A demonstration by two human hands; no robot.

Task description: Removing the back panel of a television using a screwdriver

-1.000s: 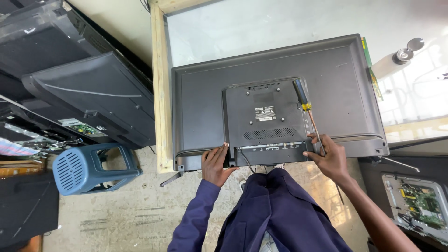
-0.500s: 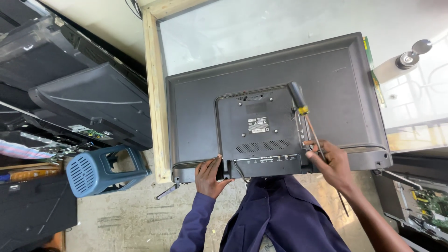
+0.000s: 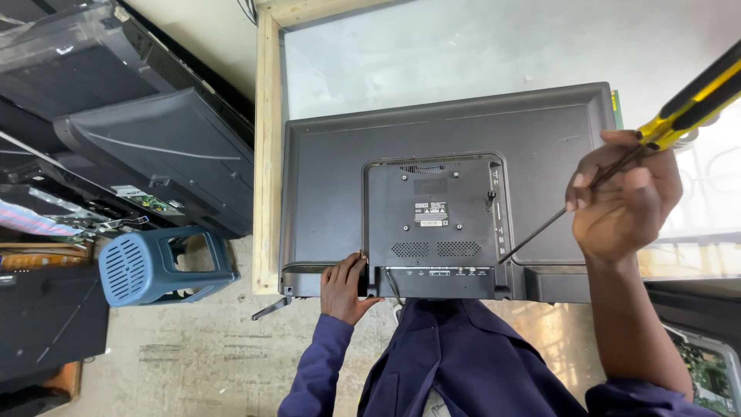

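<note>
A flat-screen television (image 3: 332,177) lies face down on a white table, its dark grey back up, with a raised rear cover (image 3: 432,224) in the middle. My left hand (image 3: 346,287) grips the television's near edge, at the cover's lower left corner. My right hand (image 3: 621,197) is raised over the set's right side and holds a screwdriver (image 3: 695,100) with a yellow and black handle. Its thin shaft slants down to the left, the tip near the cover's lower right edge.
The white table (image 3: 432,54) has a pale wooden frame (image 3: 267,154) along its left side. Left of it, dismantled television shells (image 3: 147,147) lean in a stack and a blue plastic stool (image 3: 158,265) lies on its side. A circuit board (image 3: 706,371) sits at the lower right.
My right hand picked the screwdriver up off the television's back and lifted it toward the camera. My left hand stayed at the near edge. The view moved closer.
</note>
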